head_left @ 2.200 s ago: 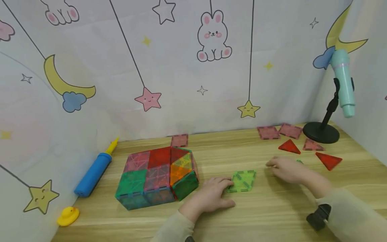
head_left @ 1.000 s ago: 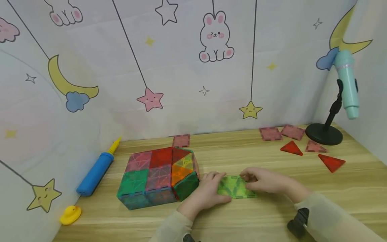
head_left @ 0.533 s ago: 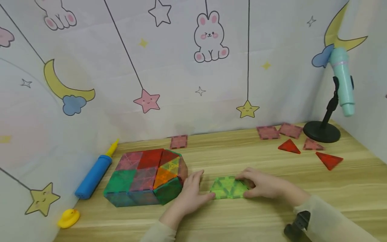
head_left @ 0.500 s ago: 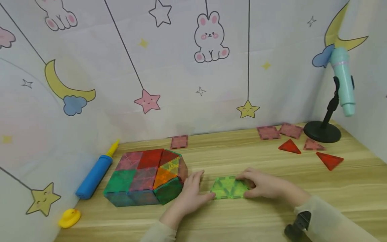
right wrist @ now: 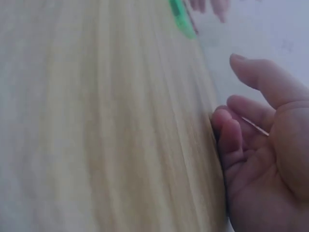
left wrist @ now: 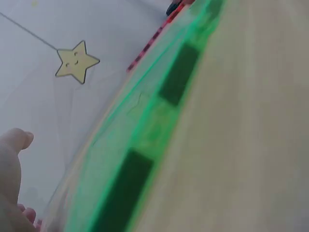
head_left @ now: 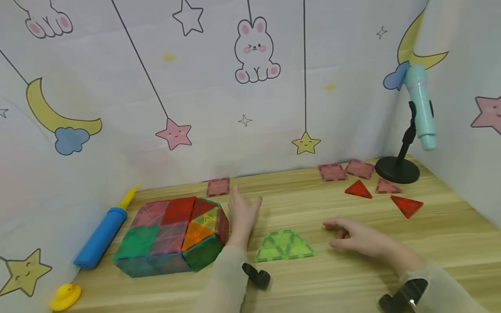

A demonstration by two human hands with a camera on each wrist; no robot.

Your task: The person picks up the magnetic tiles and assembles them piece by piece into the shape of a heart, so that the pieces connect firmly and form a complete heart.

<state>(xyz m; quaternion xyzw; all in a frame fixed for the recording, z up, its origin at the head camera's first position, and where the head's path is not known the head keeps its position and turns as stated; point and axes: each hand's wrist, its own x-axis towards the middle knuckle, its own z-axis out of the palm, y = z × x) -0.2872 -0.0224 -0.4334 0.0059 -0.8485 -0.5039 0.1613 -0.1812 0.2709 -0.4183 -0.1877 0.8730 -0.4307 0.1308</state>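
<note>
A flat trapezoid of green triangular magnetic tiles (head_left: pixel 283 247) lies on the wooden table (head_left: pixel 352 278) between my hands. My left hand (head_left: pixel 243 209) hovers with straight fingers just right of a low block of coloured magnetic tiles (head_left: pixel 172 234), holding nothing. My right hand (head_left: pixel 339 230) rests on the table right of the green tiles, fingers loosely curled and empty. The left wrist view shows the green tile edge (left wrist: pixel 145 140) up close. In the right wrist view my right hand (right wrist: pixel 251 140) lies empty on the wood, the green tiles (right wrist: pixel 182 17) far off.
A blue pump (head_left: pixel 101 234) and yellow duck (head_left: pixel 64 297) lie at the left. A pink square tile (head_left: pixel 218 187) sits behind the block. Pink squares (head_left: pixel 332 172) and red triangles (head_left: pixel 407 205) lie at the back right by a microphone stand (head_left: pixel 397 170). Fabric walls enclose the table.
Both hands have let go of the green tiles. The left hand rose and moved back beside the block; the right hand slid away to the right. The view shifted right.
</note>
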